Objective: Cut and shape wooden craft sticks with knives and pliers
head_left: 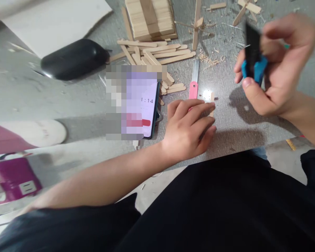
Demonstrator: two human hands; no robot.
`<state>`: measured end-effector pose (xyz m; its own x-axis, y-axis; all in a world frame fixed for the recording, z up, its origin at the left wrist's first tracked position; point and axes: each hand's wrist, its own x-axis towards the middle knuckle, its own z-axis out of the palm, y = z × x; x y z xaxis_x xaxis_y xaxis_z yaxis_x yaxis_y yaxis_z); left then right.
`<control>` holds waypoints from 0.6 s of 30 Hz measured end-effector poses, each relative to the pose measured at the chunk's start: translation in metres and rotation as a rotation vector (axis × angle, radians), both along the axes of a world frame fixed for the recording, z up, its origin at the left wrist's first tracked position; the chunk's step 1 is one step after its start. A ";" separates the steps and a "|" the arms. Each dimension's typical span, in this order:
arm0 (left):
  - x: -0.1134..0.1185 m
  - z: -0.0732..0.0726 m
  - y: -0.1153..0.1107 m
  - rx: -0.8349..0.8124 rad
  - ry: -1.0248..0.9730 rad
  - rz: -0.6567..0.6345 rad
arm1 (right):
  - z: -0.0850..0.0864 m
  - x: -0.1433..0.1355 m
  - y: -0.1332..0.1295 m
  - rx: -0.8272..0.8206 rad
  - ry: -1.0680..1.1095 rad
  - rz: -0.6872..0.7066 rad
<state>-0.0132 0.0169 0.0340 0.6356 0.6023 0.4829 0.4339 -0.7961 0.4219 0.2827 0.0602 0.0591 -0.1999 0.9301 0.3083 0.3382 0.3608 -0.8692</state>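
Observation:
My right hand [283, 66] is raised over the table at the right, closed around pliers [254, 59] with blue handles and dark jaws pointing up; motion blurs them. My left hand [187, 126] rests on the table, palm down, with its fingers spread. Under its fingers lies the handle of a pink knife [193, 89], whose metal blade points away from me. A short piece of wooden stick [212, 99] lies at the left fingertips, partly covered by them.
Loose craft sticks [170, 52] lie beside a banded stick bundle [149, 19]. A phone [147, 119] is left of my hand, near a black case [75, 59] and white sheet [55, 21]. Shavings [211, 59] and a stick assembly [196, 26] lie beyond the knife.

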 end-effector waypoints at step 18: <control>0.001 -0.001 0.001 -0.065 0.058 -0.016 | 0.037 0.025 0.036 -0.527 0.517 0.157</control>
<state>-0.0123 0.0181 0.0333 0.6710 0.6210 0.4051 0.4467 -0.7747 0.4476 0.3077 0.0964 0.0966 -0.2934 0.9527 -0.0792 -0.1804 -0.1365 -0.9741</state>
